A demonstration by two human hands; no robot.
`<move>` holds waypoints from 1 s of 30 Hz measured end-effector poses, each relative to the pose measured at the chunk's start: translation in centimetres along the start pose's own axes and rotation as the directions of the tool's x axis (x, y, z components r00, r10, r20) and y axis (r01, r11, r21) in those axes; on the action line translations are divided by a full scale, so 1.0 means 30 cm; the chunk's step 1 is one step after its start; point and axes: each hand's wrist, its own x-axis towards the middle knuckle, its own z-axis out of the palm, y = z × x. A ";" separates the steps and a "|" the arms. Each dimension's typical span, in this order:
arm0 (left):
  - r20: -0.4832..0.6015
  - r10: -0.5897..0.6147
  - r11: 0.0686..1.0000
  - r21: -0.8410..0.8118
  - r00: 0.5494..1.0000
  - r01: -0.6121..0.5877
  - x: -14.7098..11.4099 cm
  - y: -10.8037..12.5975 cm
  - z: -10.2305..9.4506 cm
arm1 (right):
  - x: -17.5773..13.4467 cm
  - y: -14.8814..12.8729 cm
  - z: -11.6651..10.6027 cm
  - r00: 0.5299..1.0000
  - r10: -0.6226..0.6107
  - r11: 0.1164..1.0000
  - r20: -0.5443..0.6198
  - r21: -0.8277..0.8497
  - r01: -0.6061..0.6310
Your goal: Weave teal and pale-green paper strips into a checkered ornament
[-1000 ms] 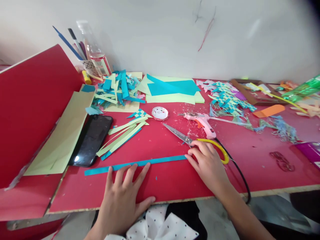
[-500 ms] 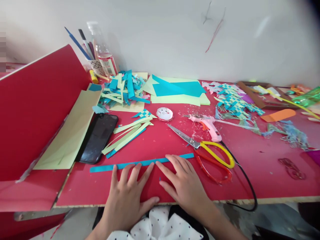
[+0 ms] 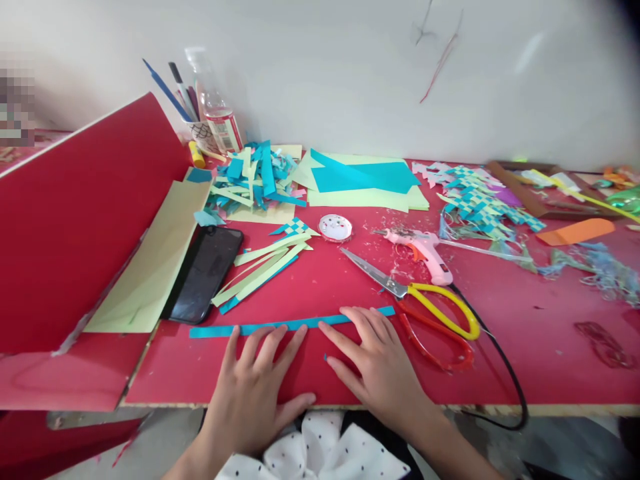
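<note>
A long blue paper strip (image 3: 215, 331) lies flat across the front of the red table. My left hand (image 3: 255, 387) rests with spread fingers, their tips pressing on the strip's left and middle part. Farther right, my right hand (image 3: 377, 360) also has its fingers apart, with fingertips on the strip toward its right end. Close to that end lie scissors (image 3: 400, 288) with one yellow and one red handle. Behind the strip is a small bundle of pale green and blue strips (image 3: 265, 270), near a little woven checkered piece (image 3: 295, 228).
A black phone (image 3: 207, 273) and pale green card (image 3: 150, 260) lie left, beside a raised red board (image 3: 95, 233). Behind are scrap strips (image 3: 255, 177), paper sheets (image 3: 365, 179) and a white lid (image 3: 335, 228). A pink glue gun (image 3: 425, 253) with a black cord is right, near woven pieces (image 3: 480, 200).
The view has shifted slightly, so everything appears a little farther right. Both hands keep about the same place on the blue strip, which stays flat.
</note>
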 end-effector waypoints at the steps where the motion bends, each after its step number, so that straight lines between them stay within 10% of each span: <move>1: -0.008 0.009 1.000 0.000 1.000 -0.009 -0.003 -0.006 0.000 | 0.000 0.001 0.001 1.000 0.001 1.000 0.002 0.003 -0.001; 30: 0.020 -0.073 0.982 0.177 0.997 0.069 -0.139 -0.179 -0.036 | 0.003 0.087 -0.040 0.997 -0.048 0.997 -0.067 -0.056 0.044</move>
